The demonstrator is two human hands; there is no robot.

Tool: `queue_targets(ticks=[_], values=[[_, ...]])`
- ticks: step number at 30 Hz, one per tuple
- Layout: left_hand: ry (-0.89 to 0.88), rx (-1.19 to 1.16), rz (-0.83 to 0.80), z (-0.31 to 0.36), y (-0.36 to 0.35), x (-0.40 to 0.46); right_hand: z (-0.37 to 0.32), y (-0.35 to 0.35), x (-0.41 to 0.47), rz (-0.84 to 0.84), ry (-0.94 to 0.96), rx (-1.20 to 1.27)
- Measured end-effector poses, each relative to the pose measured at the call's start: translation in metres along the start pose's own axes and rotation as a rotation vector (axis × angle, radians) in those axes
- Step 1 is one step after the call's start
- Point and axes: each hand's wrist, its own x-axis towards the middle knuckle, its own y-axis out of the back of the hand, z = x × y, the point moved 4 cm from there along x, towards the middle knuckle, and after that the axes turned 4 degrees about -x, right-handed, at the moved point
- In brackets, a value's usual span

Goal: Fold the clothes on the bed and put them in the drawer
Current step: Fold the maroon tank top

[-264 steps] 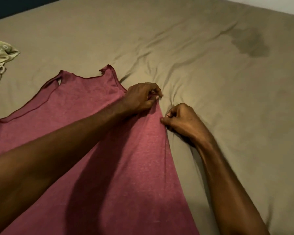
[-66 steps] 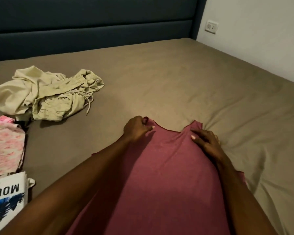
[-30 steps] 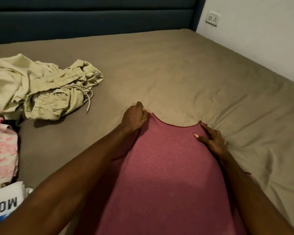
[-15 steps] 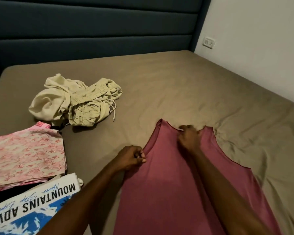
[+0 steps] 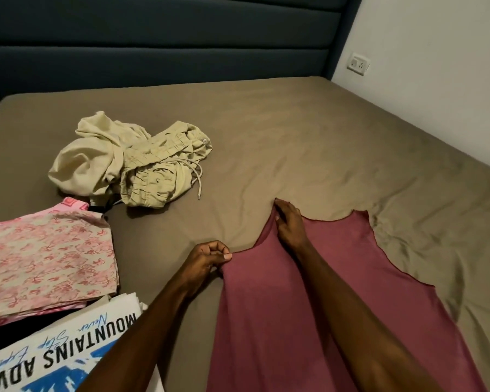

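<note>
A maroon sleeveless top (image 5: 337, 278) lies spread on the olive-brown bed sheet (image 5: 309, 137), its neckline pointing away from me. My left hand (image 5: 210, 257) pinches the top's left armhole edge with curled fingers. My right hand (image 5: 289, 222) has crossed over to the left shoulder strap and holds its tip, fingers curled on the fabric. The right strap (image 5: 361, 216) lies flat and free.
A crumpled beige garment with a drawstring (image 5: 130, 165) sits at the middle left. A folded pink floral piece (image 5: 46, 256) and a white printed T-shirt (image 5: 54, 355) lie at the near left. Behind stands a dark blue headboard (image 5: 153, 46); a white wall with a socket (image 5: 358, 63) is on the right.
My right hand moved from the top's right shoulder across to the left strap. My left hand slid down from the left strap to the armhole edge. My view lifted and shifted left.
</note>
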Motion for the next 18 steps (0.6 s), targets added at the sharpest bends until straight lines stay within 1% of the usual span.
queue_targets(ticks=[3, 4, 6, 9, 12, 13, 14, 16, 18], values=[[-0.056, 0.020, -0.032, 0.001, -0.001, -0.001, 0.005, -0.013, 0.004, -0.034, 0.016, -0.076], [-0.073, 0.068, -0.034, 0.005, -0.002, -0.002, 0.006, -0.017, 0.004, -0.033, 0.025, -0.098], [-0.105, 0.248, -0.023, 0.013, -0.001, -0.001, 0.006, -0.023, 0.004, -0.037, 0.023, -0.138], [-0.153, 0.586, -0.005, 0.029, 0.005, 0.006, 0.010, -0.026, 0.002, -0.038, 0.027, -0.156], [-0.258, 1.077, 0.026, 0.039, 0.014, 0.005, 0.011, -0.030, 0.005, -0.040, 0.015, -0.171], [-0.288, 1.205, 0.045, 0.039, 0.015, 0.001, 0.010, -0.031, 0.005, -0.031, 0.007, -0.178], [-0.314, 1.283, 0.076, 0.038, 0.015, -0.002, 0.011, -0.031, 0.005, -0.022, 0.000, -0.184], [-0.372, 1.330, 0.125, 0.028, 0.014, -0.005, 0.013, -0.032, 0.003, -0.024, 0.004, -0.206], [-0.410, 1.372, 0.132, 0.015, 0.011, -0.003, 0.015, -0.032, 0.004, -0.064, 0.010, -0.211]])
